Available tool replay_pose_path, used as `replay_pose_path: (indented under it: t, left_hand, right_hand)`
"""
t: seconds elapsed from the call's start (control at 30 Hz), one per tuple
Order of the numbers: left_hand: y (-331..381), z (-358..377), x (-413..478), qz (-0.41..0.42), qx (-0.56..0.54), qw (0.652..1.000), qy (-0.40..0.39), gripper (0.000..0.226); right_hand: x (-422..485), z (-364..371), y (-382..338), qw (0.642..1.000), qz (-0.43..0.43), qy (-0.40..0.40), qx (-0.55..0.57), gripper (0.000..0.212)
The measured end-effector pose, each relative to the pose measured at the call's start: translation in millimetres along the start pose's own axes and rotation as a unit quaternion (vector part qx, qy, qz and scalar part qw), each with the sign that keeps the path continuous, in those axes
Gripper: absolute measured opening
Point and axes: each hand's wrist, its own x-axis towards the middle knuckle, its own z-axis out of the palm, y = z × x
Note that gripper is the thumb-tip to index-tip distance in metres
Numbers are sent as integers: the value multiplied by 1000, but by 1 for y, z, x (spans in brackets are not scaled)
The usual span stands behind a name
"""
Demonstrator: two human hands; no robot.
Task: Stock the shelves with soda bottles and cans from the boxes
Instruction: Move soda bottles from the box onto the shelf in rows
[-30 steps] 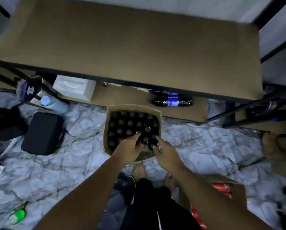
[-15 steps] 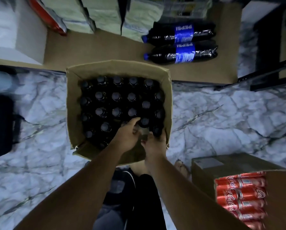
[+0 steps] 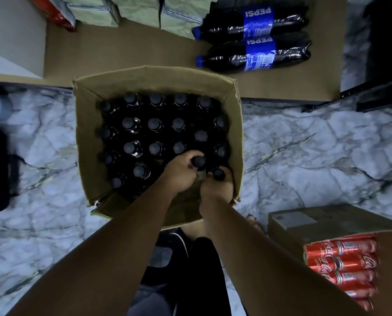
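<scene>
Open box at frame ctr on marble floor, packed w/ dark bottles, caps up. L hand is in box's lower-right corner, fingers curled round neck of one bottle. R hand just beside it, fingers clamped round neck of next bottle, by box's right wall. Both stand upright inside the box. Two Pepsi bottles lie on their sides on low shelf, upper right. Red cans in 2nd box, lower right.

Matt cardboard box, glossy plastic bottles, polished marble floor
</scene>
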Motion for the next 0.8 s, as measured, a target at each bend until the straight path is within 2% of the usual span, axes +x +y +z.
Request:
replay_pose_path:
  t: [0.23, 0.33, 0.5, 0.7, 0.8]
  left_hand:
    - [16, -4, -46, -1, -46, 999, 26, 57]
    - [31, -8, -82, 5, -67, 997, 24, 56]
    - [72, -22, -155, 55, -45, 997, 26, 40]
    - [149, -45, -265, 142, 11, 988, 54, 31]
    - [196, -53, -325, 201, 50, 977, 60, 29]
  right_hand:
    - [-40, -33, -19, 992, -55, 23, -114, 30]
    - [-68, -59, -44, 976, -99, -22, -191, 22]
    - [-113, -123, -90, 895, -276, -149, -317, 11]
    - [-193, -198, -176, 805, -416, -237, -352, 32]
    - [-250, -237, -231, 765, -482, -250, -345, 31]
